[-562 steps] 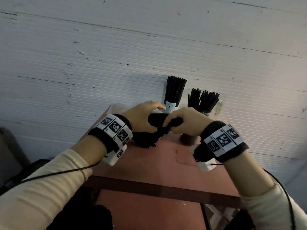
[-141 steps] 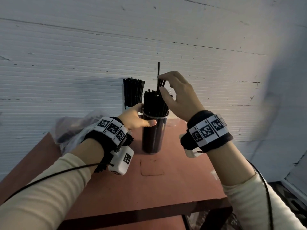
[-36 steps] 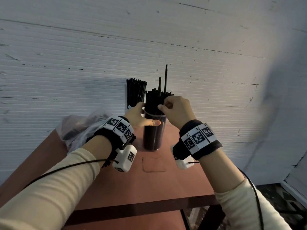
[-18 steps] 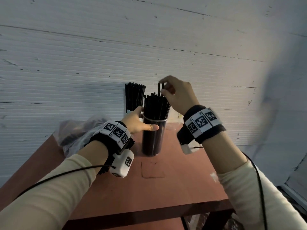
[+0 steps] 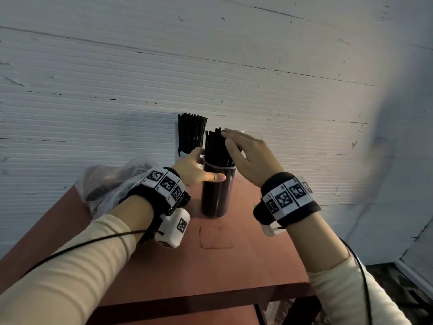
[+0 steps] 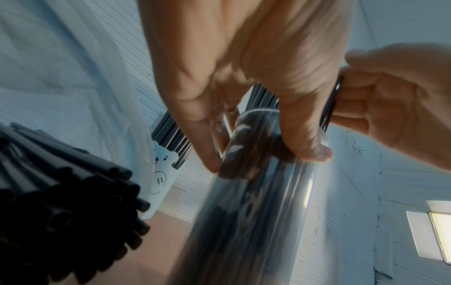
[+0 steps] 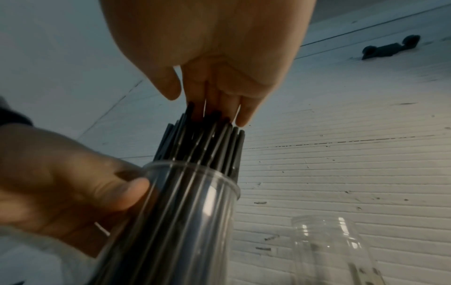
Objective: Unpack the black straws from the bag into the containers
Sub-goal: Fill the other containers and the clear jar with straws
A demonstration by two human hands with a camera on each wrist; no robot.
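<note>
- The right hand (image 5: 248, 158) lay flat, its straight fingers (image 7: 241, 115) pressing down on the tops of the black straws (image 5: 219, 146) that stood in the clear container (image 5: 216, 193); it gripped nothing.
- Just below those fingers, the left hand (image 5: 196, 170) held the clear container near its rim, thumb across the front and the other fingers (image 6: 207, 150) curled round the far side.
- That container looked packed tight, so this fill seemed nearly finished, with only levelling left.
- Just beyond the left fingers, a bear-printed container (image 6: 162, 173) against the wall was already full of straws.
- Left of the left wrist, the plastic bag (image 5: 110, 181) on the counter (image 5: 246, 266) still held more straws (image 6: 61, 212), so unpacking remained.
- Right of the fingers stood an empty clear jar (image 7: 334, 250), probably the next to fill.
</note>
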